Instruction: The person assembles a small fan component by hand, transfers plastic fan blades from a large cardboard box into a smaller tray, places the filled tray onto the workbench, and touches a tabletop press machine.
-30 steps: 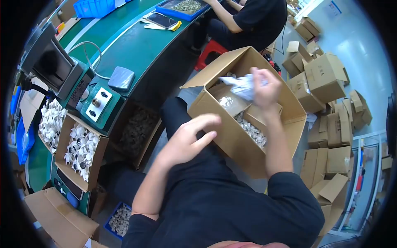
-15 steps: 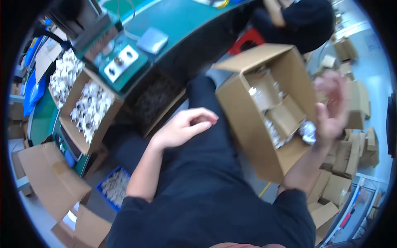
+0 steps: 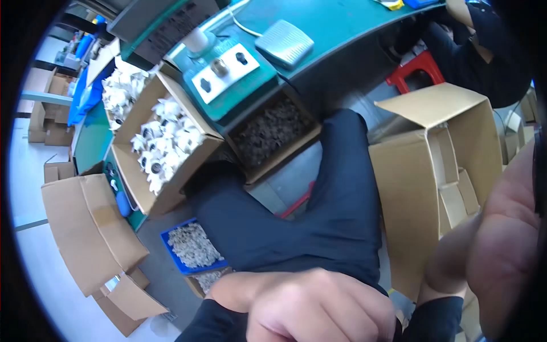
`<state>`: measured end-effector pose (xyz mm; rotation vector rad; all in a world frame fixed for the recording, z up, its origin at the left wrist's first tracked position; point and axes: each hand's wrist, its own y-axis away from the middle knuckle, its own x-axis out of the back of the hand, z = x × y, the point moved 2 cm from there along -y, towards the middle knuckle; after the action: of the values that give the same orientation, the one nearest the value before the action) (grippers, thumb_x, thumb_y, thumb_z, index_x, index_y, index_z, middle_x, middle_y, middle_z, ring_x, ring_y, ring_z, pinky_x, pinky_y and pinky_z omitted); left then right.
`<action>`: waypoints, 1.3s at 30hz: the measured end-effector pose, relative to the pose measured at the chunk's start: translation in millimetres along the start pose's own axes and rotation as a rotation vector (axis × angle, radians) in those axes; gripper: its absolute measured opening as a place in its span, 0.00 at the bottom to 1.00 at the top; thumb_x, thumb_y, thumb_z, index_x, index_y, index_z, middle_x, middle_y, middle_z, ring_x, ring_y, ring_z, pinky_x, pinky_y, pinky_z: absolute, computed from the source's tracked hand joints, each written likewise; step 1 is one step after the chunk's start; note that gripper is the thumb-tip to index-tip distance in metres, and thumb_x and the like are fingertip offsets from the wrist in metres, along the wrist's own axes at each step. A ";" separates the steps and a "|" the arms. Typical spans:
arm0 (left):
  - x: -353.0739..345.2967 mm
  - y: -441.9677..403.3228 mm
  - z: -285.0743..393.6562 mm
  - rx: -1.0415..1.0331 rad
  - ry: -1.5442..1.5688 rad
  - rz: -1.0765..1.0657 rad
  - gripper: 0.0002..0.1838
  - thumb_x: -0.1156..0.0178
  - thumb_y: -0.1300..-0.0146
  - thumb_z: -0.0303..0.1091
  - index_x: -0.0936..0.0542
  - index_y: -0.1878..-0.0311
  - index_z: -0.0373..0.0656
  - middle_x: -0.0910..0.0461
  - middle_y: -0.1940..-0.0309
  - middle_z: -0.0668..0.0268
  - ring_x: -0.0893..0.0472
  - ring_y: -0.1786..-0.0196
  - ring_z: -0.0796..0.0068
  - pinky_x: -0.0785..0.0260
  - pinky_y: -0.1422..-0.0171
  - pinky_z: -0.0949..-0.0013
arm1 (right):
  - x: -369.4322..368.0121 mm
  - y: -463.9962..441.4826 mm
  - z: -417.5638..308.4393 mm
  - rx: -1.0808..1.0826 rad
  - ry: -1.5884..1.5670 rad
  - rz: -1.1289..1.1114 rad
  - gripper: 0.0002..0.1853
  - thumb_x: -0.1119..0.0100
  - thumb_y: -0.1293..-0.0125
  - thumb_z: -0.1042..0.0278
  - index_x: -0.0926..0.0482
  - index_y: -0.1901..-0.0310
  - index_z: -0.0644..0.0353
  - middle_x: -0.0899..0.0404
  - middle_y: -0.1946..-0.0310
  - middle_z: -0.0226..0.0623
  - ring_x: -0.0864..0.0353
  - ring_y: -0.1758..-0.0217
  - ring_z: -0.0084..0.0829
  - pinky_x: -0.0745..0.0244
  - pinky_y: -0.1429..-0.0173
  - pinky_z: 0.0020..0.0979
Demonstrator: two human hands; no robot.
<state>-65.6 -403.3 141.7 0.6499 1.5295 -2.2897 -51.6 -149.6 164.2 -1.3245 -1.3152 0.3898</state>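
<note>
My left hand is close below the camera, back of the hand up, fingers curled in. Whatever it might hold is hidden. Large and near at the right edge is my right hand, its fingers running out of sight. Behind that hand stands a tall open cardboard box with smaller cardboard pieces inside. To the left, a tilted cardboard box is filled with white plastic parts. A carton of dark small parts sits under the bench.
On the green bench are a grey foot pedal and a white fixture plate. A blue tray of small pale parts lies low left, near an open carton. Another person sits by a red stool.
My left hand has come up closer to the camera, fingers more curled. My right hand has moved from over the tall box to the right edge, nearer the camera. The view has shifted.
</note>
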 end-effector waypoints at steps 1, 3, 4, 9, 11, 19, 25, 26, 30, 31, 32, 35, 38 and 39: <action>2.5 -5.8 1.4 -0.084 0.095 -0.121 0.15 0.49 0.22 0.34 0.18 0.61 0.35 0.14 0.57 0.55 0.13 0.56 0.63 0.19 0.52 0.63 | -1.0 6.6 2.6 0.009 0.001 0.017 0.52 0.32 0.35 0.37 0.44 0.21 0.61 0.27 0.34 0.55 0.20 0.37 0.53 0.28 0.32 0.56; 5.2 -14.1 -0.4 -0.071 0.093 -0.148 0.15 0.49 0.22 0.34 0.18 0.61 0.35 0.14 0.57 0.55 0.13 0.56 0.63 0.19 0.52 0.63 | -6.2 1.0 -10.3 0.024 0.024 0.037 0.51 0.32 0.35 0.37 0.44 0.21 0.61 0.27 0.35 0.55 0.20 0.38 0.53 0.28 0.32 0.56; 2.4 -14.5 -2.6 -0.074 0.097 -0.154 0.15 0.49 0.22 0.34 0.18 0.61 0.35 0.14 0.57 0.55 0.13 0.56 0.63 0.19 0.52 0.63 | 6.1 4.0 -3.0 0.028 0.035 0.035 0.51 0.32 0.35 0.37 0.44 0.21 0.61 0.27 0.35 0.55 0.20 0.38 0.53 0.28 0.32 0.56; -1.4 -7.4 -17.4 -0.103 0.094 -0.151 0.15 0.49 0.22 0.34 0.17 0.61 0.36 0.14 0.57 0.56 0.13 0.56 0.63 0.19 0.52 0.62 | 25.0 14.1 -9.2 0.045 0.054 0.006 0.50 0.33 0.35 0.38 0.43 0.22 0.61 0.27 0.35 0.54 0.20 0.38 0.53 0.28 0.33 0.56; -2.1 -4.1 -20.3 -0.107 0.078 -0.122 0.15 0.49 0.23 0.34 0.17 0.61 0.36 0.14 0.57 0.56 0.13 0.56 0.63 0.19 0.51 0.62 | 31.9 7.0 1.5 0.035 0.033 -0.003 0.49 0.33 0.35 0.38 0.43 0.23 0.61 0.27 0.36 0.54 0.20 0.39 0.52 0.28 0.33 0.56; 2.4 -7.7 -3.1 -0.134 0.044 -0.058 0.14 0.48 0.23 0.35 0.17 0.60 0.37 0.14 0.57 0.57 0.13 0.55 0.63 0.20 0.51 0.62 | -31.7 -28.2 -20.4 0.026 0.004 -0.041 0.47 0.34 0.34 0.39 0.43 0.24 0.61 0.27 0.37 0.54 0.20 0.39 0.52 0.28 0.34 0.55; -3.6 -6.3 -3.1 -0.134 0.030 -0.020 0.14 0.47 0.23 0.35 0.17 0.60 0.38 0.14 0.56 0.57 0.14 0.54 0.63 0.20 0.50 0.61 | -9.3 -21.3 -6.2 0.011 -0.001 -0.054 0.46 0.34 0.34 0.39 0.42 0.25 0.61 0.27 0.38 0.53 0.20 0.40 0.52 0.28 0.34 0.55; -6.3 -6.0 -8.3 -0.137 0.036 -0.023 0.14 0.47 0.23 0.35 0.17 0.60 0.38 0.14 0.56 0.57 0.14 0.54 0.63 0.20 0.50 0.61 | 14.9 -10.3 3.1 0.012 0.010 -0.059 0.46 0.34 0.34 0.39 0.42 0.26 0.61 0.27 0.38 0.53 0.20 0.40 0.52 0.28 0.34 0.55; -18.1 1.7 -12.1 -0.127 0.032 0.000 0.14 0.47 0.23 0.35 0.17 0.60 0.38 0.15 0.56 0.57 0.14 0.54 0.63 0.20 0.50 0.61 | 14.1 -7.2 2.6 -0.004 0.013 -0.059 0.45 0.35 0.34 0.40 0.42 0.26 0.61 0.27 0.38 0.53 0.20 0.41 0.51 0.28 0.35 0.55; -18.6 4.2 -7.2 -0.125 0.029 0.009 0.14 0.47 0.23 0.35 0.17 0.60 0.38 0.15 0.56 0.57 0.14 0.54 0.63 0.20 0.50 0.61 | 23.3 -1.1 4.1 -0.009 0.010 -0.060 0.45 0.35 0.34 0.40 0.42 0.27 0.61 0.27 0.38 0.53 0.20 0.41 0.51 0.28 0.35 0.55; -27.5 6.3 -16.8 -0.126 0.028 0.015 0.13 0.47 0.23 0.36 0.17 0.60 0.39 0.15 0.56 0.57 0.14 0.54 0.63 0.20 0.50 0.61 | 31.6 3.5 4.4 -0.011 0.009 -0.063 0.45 0.35 0.33 0.40 0.41 0.27 0.61 0.27 0.38 0.53 0.20 0.41 0.51 0.28 0.35 0.55; -21.9 4.9 -11.8 -0.116 0.029 0.006 0.13 0.47 0.23 0.36 0.17 0.60 0.39 0.15 0.56 0.58 0.14 0.54 0.63 0.20 0.49 0.60 | 39.7 8.5 3.0 -0.008 0.031 -0.054 0.44 0.35 0.33 0.40 0.41 0.27 0.61 0.27 0.39 0.53 0.20 0.41 0.51 0.28 0.36 0.55; -21.1 6.0 -9.6 -0.105 0.014 0.015 0.13 0.46 0.23 0.36 0.16 0.60 0.39 0.15 0.56 0.58 0.14 0.53 0.63 0.20 0.49 0.60 | 43.5 14.1 8.2 -0.010 0.029 -0.044 0.43 0.35 0.33 0.40 0.41 0.28 0.61 0.27 0.39 0.53 0.20 0.42 0.51 0.28 0.36 0.54; -24.0 6.7 -14.3 -0.107 0.012 0.020 0.13 0.46 0.23 0.36 0.16 0.60 0.39 0.15 0.56 0.58 0.14 0.53 0.63 0.20 0.49 0.60 | 15.8 -2.4 0.3 -0.011 0.029 -0.047 0.43 0.35 0.33 0.40 0.41 0.28 0.61 0.27 0.39 0.53 0.20 0.42 0.51 0.28 0.36 0.54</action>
<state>-39.2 -392.5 144.5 0.6479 1.6305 -2.1768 -48.0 -137.0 173.4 -1.3013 -1.3232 0.3305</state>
